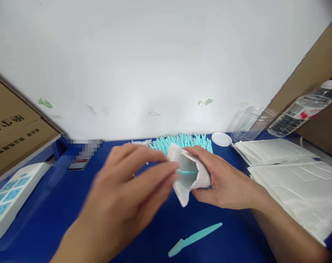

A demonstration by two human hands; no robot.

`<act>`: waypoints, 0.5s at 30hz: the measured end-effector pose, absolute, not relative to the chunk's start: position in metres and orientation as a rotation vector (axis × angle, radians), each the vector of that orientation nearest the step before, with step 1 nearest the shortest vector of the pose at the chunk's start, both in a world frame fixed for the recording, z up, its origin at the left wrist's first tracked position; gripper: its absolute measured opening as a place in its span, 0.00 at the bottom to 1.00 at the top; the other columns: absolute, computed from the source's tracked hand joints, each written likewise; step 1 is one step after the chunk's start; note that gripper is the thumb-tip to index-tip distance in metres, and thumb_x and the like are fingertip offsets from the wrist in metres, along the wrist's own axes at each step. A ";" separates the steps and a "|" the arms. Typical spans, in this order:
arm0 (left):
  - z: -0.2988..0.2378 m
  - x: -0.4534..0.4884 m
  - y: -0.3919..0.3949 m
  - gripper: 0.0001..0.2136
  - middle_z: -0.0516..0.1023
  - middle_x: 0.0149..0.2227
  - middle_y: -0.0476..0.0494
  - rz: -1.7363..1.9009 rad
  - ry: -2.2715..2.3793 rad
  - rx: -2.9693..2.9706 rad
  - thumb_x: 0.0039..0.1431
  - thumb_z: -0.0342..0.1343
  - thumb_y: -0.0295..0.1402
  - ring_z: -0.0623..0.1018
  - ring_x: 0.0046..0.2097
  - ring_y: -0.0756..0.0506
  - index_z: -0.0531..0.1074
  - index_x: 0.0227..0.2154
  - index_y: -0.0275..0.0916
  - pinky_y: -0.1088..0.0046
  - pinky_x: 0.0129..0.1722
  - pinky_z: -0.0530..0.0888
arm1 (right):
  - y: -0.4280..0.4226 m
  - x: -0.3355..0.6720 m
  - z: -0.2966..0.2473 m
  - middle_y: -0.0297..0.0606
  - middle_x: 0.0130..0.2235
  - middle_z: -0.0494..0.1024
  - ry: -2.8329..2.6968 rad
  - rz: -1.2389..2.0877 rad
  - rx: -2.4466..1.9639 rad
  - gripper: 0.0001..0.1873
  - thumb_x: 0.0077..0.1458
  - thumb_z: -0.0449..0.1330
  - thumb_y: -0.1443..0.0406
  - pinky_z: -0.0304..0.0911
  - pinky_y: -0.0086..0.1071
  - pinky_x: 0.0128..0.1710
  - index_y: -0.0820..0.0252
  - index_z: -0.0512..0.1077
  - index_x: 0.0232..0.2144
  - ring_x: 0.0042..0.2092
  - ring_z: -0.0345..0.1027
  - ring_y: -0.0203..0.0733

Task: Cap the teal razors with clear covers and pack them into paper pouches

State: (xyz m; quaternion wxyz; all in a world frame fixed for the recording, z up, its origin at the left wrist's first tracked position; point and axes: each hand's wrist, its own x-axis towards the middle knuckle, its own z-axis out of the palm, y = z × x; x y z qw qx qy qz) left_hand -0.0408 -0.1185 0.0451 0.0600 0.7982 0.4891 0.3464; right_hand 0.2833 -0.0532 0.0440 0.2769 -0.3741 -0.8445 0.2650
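At the centre of the frame, my right hand (pixel 223 182) is closed around a white pouch (pixel 188 182), thumb on top and fingers beneath, with its mouth squeezed open toward my left. My left hand (pixel 127 193) reaches in from lower left, fingers bunched at the end of a teal stick (pixel 186 172) that lies partway inside the pouch. Motion blur hides whether they pinch it, so I cannot tell. I judge this to be the loading step. The next move calls for holding the mouth wide and pushing the stick straight in without snagging the edge. Another teal stick (pixel 195 239) lies on the blue bench (pixel 59 219) at lower centre, a pile of them (pixel 182 140) sits behind the pouch, and flat pouches (pixel 292 175) are stacked at right.
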 end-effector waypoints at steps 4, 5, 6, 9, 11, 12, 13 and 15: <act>0.027 0.002 -0.118 0.20 0.81 0.44 0.42 1.059 1.362 2.523 0.60 0.63 0.48 0.81 0.43 0.39 0.77 0.53 0.51 0.66 0.39 0.80 | -0.055 0.286 0.047 0.40 0.56 0.72 -2.246 0.707 -1.023 0.40 0.45 0.63 0.72 0.67 0.42 0.48 0.50 0.60 0.60 0.51 0.70 0.49; 0.018 0.008 -0.124 0.20 0.81 0.44 0.42 1.008 1.284 2.577 0.60 0.63 0.48 0.81 0.43 0.40 0.76 0.53 0.49 0.66 0.39 0.79 | -0.055 0.287 0.047 0.39 0.56 0.72 -2.242 0.705 -1.038 0.40 0.45 0.63 0.72 0.67 0.41 0.48 0.49 0.60 0.60 0.50 0.70 0.48; 0.008 0.013 -0.131 0.20 0.82 0.43 0.43 0.928 1.201 2.635 0.60 0.63 0.46 0.81 0.41 0.41 0.76 0.53 0.48 0.66 0.38 0.79 | -0.055 0.288 0.048 0.39 0.55 0.72 -2.241 0.700 -1.051 0.40 0.45 0.63 0.72 0.68 0.40 0.47 0.48 0.59 0.60 0.49 0.70 0.48; -0.030 0.026 -0.152 0.14 0.83 0.40 0.45 0.688 1.103 2.717 0.61 0.64 0.40 0.81 0.36 0.43 0.78 0.48 0.45 0.68 0.33 0.77 | -0.056 0.288 0.049 0.37 0.54 0.73 -2.245 0.675 -1.076 0.39 0.45 0.63 0.72 0.68 0.39 0.45 0.47 0.59 0.60 0.48 0.71 0.46; -0.051 0.032 -0.158 0.10 0.82 0.40 0.46 0.660 1.169 2.662 0.61 0.64 0.34 0.81 0.36 0.43 0.78 0.45 0.45 0.68 0.32 0.77 | -0.057 0.287 0.049 0.36 0.54 0.73 -2.249 0.656 -1.081 0.39 0.45 0.63 0.72 0.68 0.38 0.44 0.47 0.60 0.59 0.47 0.71 0.45; -0.057 0.035 -0.159 0.08 0.82 0.40 0.46 0.667 1.190 2.617 0.61 0.62 0.31 0.81 0.37 0.43 0.78 0.44 0.45 0.68 0.34 0.78 | -0.058 0.286 0.050 0.36 0.53 0.73 -2.254 0.657 -1.087 0.38 0.46 0.62 0.72 0.68 0.38 0.44 0.47 0.60 0.59 0.47 0.71 0.45; -0.058 0.035 -0.158 0.07 0.82 0.39 0.46 0.668 1.179 2.571 0.62 0.61 0.29 0.81 0.37 0.44 0.77 0.42 0.45 0.69 0.35 0.78 | -0.059 0.285 0.050 0.36 0.53 0.73 -2.257 0.660 -1.094 0.39 0.46 0.62 0.72 0.68 0.38 0.44 0.47 0.60 0.59 0.47 0.71 0.45; -0.050 0.026 -0.156 0.06 0.82 0.38 0.47 0.659 1.118 2.469 0.65 0.57 0.26 0.81 0.36 0.46 0.76 0.40 0.44 0.72 0.36 0.79 | -0.060 0.284 0.050 0.35 0.53 0.73 -2.259 0.662 -1.106 0.39 0.46 0.62 0.72 0.68 0.38 0.44 0.46 0.59 0.60 0.47 0.71 0.44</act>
